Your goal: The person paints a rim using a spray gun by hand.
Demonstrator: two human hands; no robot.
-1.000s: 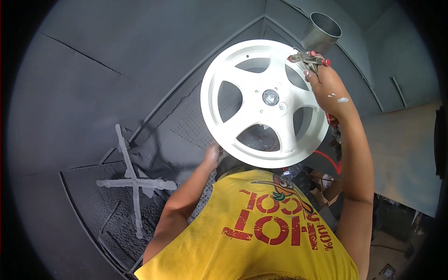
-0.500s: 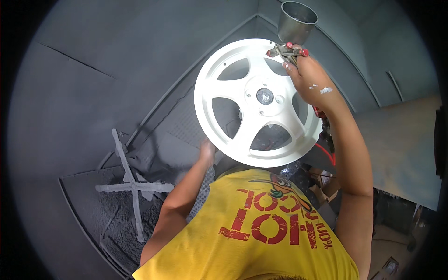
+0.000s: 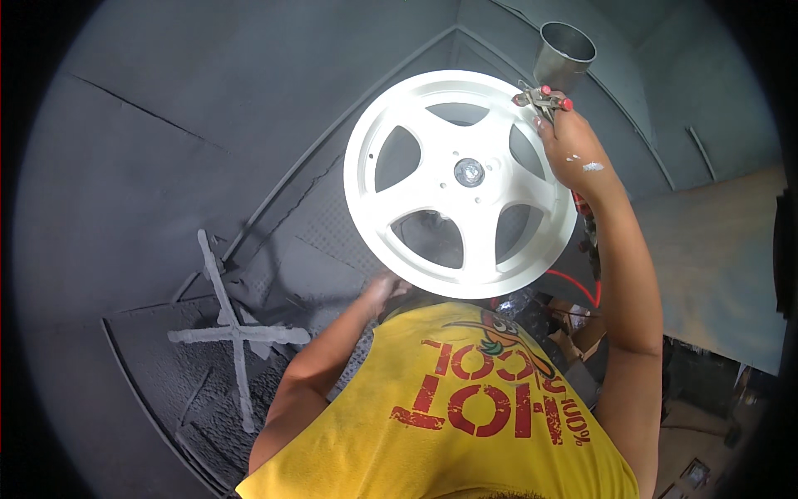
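Note:
A white five-spoke car wheel [image 3: 434,187] with a dark centre cap [image 3: 470,173] faces up in front of me. My right hand [image 3: 579,151] is closed around a spray gun [image 3: 544,101] at the wheel's upper right rim. An open metal cup [image 3: 564,62] sits on top of the gun; its contents are hidden. White paint spots mark the back of that hand. At the wheel's lower left edge is my left hand [image 3: 386,291], blurred, its fingers partly hidden by the rim. Whether it grips the wheel does not show.
Grey walls [image 3: 208,91] meet in a corner beyond the wheel. A paint-crusted cross-shaped stand [image 3: 238,333] is at the lower left. A red hose [image 3: 595,291] hangs beside my right forearm. Boxes [image 3: 573,320] and clutter lie behind it. A large pale panel [image 3: 715,258] stands at the right.
The wheel has turned counterclockwise, its small rim hole moving down the left side. My right hand and the spray gun have shifted right and slightly down. My left hand has moved slightly right and down.

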